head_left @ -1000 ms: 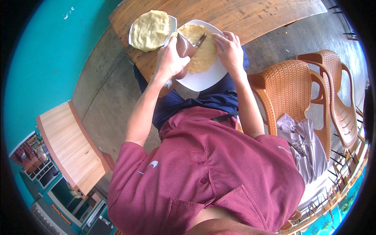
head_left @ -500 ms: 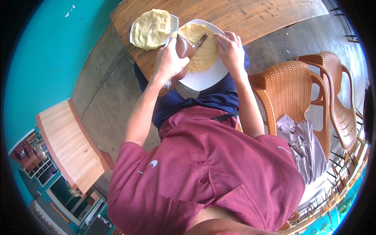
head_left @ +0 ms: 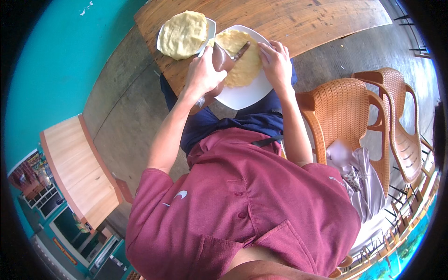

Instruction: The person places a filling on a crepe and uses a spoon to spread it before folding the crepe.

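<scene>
My left hand (head_left: 201, 77) is closed round a clear piping bag filled with brown paste (head_left: 221, 58), tilted over a thin yellow pancake (head_left: 245, 71). A short dark brown strip (head_left: 241, 50) shows on the pancake near the bag's tip. The pancake lies on a white square plate (head_left: 242, 101) at the table's edge, above my lap. At this plate's right rim, my right hand (head_left: 277, 64) grips the edge with bent fingers. To the far left, another pale yellow pancake (head_left: 183, 35), perhaps a stack, covers most of a smaller white plate (head_left: 212, 29).
The wooden table (head_left: 317, 21) stretches away to the right. A brown woven-pattern plastic chair (head_left: 343, 109) stands close on my right, with a person in pale grey-lilac clothes (head_left: 366, 184) beside it. A light wooden bench or table (head_left: 79, 165) stands behind on the left, near a turquoise wall (head_left: 60, 70).
The whole view has shifted slightly. Both hands keep their grips, and the piping bag stays over the pancake with little visible movement.
</scene>
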Available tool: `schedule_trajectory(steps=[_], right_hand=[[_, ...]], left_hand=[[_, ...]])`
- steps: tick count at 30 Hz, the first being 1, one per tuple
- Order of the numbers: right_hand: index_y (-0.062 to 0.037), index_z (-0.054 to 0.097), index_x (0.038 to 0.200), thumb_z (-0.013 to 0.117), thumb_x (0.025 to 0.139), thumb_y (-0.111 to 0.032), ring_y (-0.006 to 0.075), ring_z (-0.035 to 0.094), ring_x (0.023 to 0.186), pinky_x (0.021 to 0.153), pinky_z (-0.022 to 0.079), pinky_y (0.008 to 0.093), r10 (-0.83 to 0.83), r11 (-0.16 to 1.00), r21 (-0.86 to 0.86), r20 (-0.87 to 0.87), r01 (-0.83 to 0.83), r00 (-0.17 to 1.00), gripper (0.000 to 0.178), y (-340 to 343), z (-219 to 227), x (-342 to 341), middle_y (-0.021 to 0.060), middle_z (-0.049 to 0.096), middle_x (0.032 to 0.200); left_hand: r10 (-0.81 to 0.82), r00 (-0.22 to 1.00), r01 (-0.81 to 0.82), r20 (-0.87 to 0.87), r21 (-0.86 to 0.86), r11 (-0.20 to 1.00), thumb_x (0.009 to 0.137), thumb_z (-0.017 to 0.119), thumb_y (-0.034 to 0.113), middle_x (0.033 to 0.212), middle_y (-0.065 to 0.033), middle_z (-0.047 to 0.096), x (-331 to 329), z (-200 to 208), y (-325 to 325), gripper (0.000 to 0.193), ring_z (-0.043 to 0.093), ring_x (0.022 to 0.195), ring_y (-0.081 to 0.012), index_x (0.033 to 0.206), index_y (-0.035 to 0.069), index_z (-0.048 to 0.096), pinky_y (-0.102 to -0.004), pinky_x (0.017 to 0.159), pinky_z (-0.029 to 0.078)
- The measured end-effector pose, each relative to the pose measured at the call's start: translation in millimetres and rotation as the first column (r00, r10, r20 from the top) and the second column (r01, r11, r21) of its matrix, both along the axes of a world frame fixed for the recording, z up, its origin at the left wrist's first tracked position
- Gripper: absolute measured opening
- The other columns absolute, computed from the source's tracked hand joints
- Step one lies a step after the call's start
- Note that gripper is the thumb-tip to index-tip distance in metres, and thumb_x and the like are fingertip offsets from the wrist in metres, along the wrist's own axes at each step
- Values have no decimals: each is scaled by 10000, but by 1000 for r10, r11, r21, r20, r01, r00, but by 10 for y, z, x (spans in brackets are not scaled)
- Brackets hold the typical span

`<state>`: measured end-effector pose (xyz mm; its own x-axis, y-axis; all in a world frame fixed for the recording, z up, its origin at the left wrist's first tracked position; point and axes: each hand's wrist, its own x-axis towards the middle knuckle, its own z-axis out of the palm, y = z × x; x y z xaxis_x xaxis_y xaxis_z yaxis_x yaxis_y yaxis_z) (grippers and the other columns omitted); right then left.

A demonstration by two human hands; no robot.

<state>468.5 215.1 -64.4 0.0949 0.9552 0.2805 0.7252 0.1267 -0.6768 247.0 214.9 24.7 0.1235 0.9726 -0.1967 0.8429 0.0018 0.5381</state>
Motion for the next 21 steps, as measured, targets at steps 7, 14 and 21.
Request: schedule_trajectory(steps=[7, 14, 21], right_hand=[[-172, 769, 1136, 705, 876, -157, 306, 612, 1101, 944, 534, 409, -1, 1000, -9, -6, 1, 1000, 268, -9, -1, -8, 101, 657, 1202], [-171, 768, 1139, 703, 876, -152, 307, 612, 1100, 938, 536, 408, 5, 1000, -5, 5, -5, 1000, 272, -6, -4, 1, 101, 658, 1199], [-169, 768, 1135, 703, 875, -153, 305, 613, 1091, 932, 537, 408, 5, 1000, -1, 4, -5, 1000, 269, -3, -3, -6, 104, 658, 1196]], left_hand=[[-8, 999, 8, -33, -17, 1000, 712, 770, 180, 957, -322, 696, 1, -2, 3, 760, 700, 931, -459, 1355, -68, 450, -498, 867, 575], [-86, 988, 78, -130, -63, 995, 671, 741, 188, 990, -318, 693, 45, 72, 130, 860, 697, 932, -456, 1431, -45, 414, -493, 869, 567], [-239, 943, 208, -230, -153, 966, 648, 720, 182, 1025, -312, 696, 118, 253, 265, 875, 699, 964, -438, 1448, -4, 420, -469, 899, 568]])
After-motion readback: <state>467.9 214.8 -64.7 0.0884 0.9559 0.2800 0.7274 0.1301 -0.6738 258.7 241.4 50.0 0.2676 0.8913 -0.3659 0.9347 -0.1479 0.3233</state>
